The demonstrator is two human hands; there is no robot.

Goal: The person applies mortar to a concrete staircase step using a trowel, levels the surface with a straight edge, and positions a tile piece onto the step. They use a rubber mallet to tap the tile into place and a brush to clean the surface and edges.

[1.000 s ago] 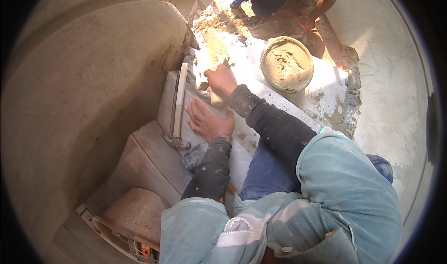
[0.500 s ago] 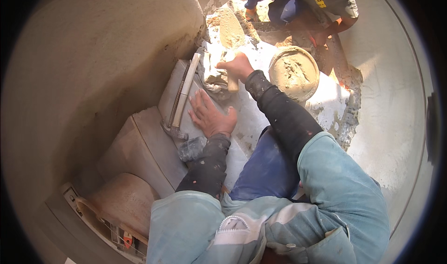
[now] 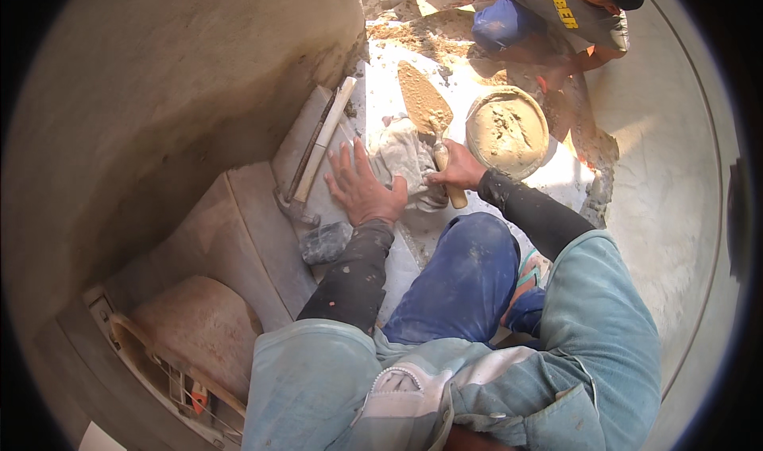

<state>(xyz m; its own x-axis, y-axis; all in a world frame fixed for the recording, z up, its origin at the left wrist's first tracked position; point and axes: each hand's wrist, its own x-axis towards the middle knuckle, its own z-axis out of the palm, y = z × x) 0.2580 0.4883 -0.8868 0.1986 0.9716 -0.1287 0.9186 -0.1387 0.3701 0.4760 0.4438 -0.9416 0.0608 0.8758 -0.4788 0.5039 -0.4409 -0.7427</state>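
My left hand (image 3: 367,187) lies with spread fingers on the pale slab (image 3: 343,212), beside a steel hammer (image 3: 299,206) and a long off-white strip (image 3: 334,121). Just below it is a crumpled clear plastic object (image 3: 324,244). My right hand (image 3: 462,166) grips the wooden handle of a mortar-smeared trowel (image 3: 421,93), its blade pointing away from me. A dirty crumpled cloth (image 3: 397,150) lies between my hands. To the right of the trowel sits a round bucket (image 3: 509,133) full of beige mortar.
Curved plastered walls (image 3: 159,93) (image 3: 675,212) rise at both sides. Stepped slabs (image 3: 262,252) descend at lower left toward a hard hat or tub-like shell (image 3: 187,320). A co-worker (image 3: 560,10) crouches at the top right over rough mortar. My knee (image 3: 445,276) is bent below my hands.
My right hand has moved rightward and down with the trowel, uncovering more of the cloth. My left hand stays spread, slightly higher in view. The co-worker now appears farther right.
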